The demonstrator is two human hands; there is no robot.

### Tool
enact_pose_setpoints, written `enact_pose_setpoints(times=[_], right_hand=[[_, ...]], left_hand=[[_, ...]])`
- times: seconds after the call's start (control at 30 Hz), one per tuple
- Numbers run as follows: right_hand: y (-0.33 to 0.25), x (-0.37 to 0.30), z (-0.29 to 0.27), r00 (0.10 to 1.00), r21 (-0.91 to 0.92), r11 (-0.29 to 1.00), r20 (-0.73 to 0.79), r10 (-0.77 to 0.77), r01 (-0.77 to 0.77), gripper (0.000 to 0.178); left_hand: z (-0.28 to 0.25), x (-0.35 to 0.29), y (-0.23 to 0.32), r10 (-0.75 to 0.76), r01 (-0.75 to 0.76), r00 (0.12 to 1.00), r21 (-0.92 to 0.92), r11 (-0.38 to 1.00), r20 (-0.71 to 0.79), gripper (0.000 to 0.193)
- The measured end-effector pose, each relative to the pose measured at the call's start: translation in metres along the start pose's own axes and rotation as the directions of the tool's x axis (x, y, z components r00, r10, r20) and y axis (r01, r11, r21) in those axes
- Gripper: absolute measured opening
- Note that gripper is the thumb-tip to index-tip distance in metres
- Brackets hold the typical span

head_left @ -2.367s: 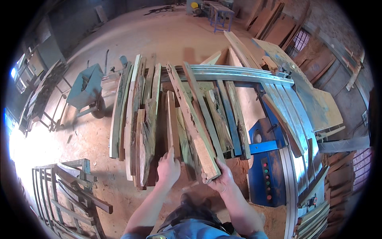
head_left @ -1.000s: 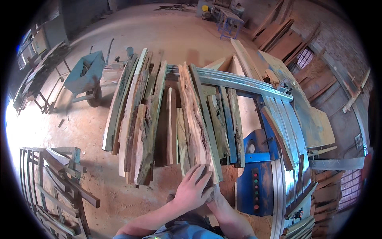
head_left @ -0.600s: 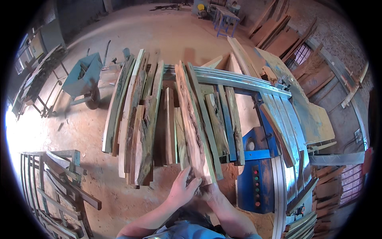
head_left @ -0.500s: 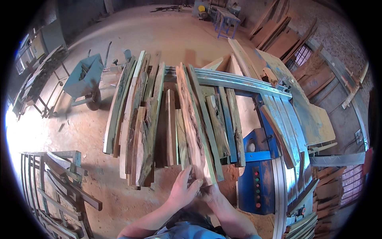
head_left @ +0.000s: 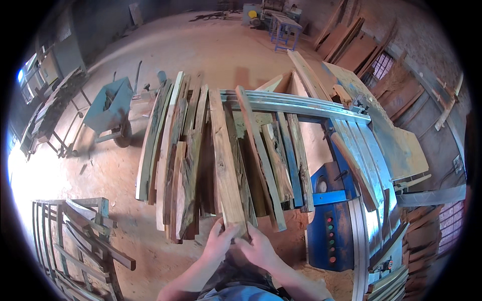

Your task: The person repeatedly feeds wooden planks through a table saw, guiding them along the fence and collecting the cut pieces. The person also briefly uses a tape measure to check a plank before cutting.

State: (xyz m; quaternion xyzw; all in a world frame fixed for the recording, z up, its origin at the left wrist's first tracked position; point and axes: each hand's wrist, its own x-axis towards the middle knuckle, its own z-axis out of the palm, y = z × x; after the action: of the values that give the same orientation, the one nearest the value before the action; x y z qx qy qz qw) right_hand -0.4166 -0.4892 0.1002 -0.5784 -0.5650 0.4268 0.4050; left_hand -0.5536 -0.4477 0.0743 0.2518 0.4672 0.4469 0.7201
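A long wooden plank (head_left: 227, 170) with a smooth brown face up runs away from me over the metal rails. At its near end, my left hand (head_left: 219, 242) is closed around the left edge. My right hand (head_left: 256, 247) grips the same end from the right, thumb on top. Just right of this plank, a narrower grey-brown board (head_left: 260, 163) lies at a slant. To the left rests a row of rough boards (head_left: 188, 185) with bark edges. The undersides of my fingers are hidden by the plank.
A blue machine panel with coloured buttons (head_left: 329, 236) stands at the right, beside a metal sliding table (head_left: 369, 160). Metal rails (head_left: 301, 104) cross behind the boards. On the left are a blue-grey wheelbarrow (head_left: 108, 108) and a metal rack (head_left: 70, 201) with wood pieces.
The plank in my hands has shifted left and now shows a smooth face instead of the rough, bark-streaked one. My right hand has come out beside its near end.
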Motion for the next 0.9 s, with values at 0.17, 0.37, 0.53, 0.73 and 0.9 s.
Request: enact_pose_setpoints(times=[0.17,0.37,0.53,0.73,0.9], right_hand=[[-0.025,-0.012,-0.010,0.999,0.096,0.995,0.048,-0.015,0.011,0.060],[-0.043,-0.011,-0.028,0.998,0.359,0.932,0.015,-0.067,0.057,0.047],[-0.018,-0.006,-0.038,1.000,0.602,0.798,0.007,-0.012,0.006,0.036],[-0.012,-0.006,-0.047,0.993,0.607,0.789,0.009,0.118,-0.099,0.043],[-0.007,-0.004,-0.056,0.985,0.603,0.785,0.009,0.170,-0.141,0.042]], left_hand=[[-0.001,-0.013,0.044,-0.083,0.090,0.994,-0.089,0.992,0.078,0.033],[0.016,-0.031,0.099,-0.133,0.147,0.989,-0.412,0.899,0.064,0.038],[0.039,-0.025,0.129,-0.009,0.181,0.970,-0.690,0.701,0.245,0.049],[0.059,-0.025,0.154,0.107,0.307,0.889,-0.753,0.582,0.445,0.047],[0.060,-0.023,0.142,0.108,0.260,0.902,-0.726,0.637,0.418,0.046]])
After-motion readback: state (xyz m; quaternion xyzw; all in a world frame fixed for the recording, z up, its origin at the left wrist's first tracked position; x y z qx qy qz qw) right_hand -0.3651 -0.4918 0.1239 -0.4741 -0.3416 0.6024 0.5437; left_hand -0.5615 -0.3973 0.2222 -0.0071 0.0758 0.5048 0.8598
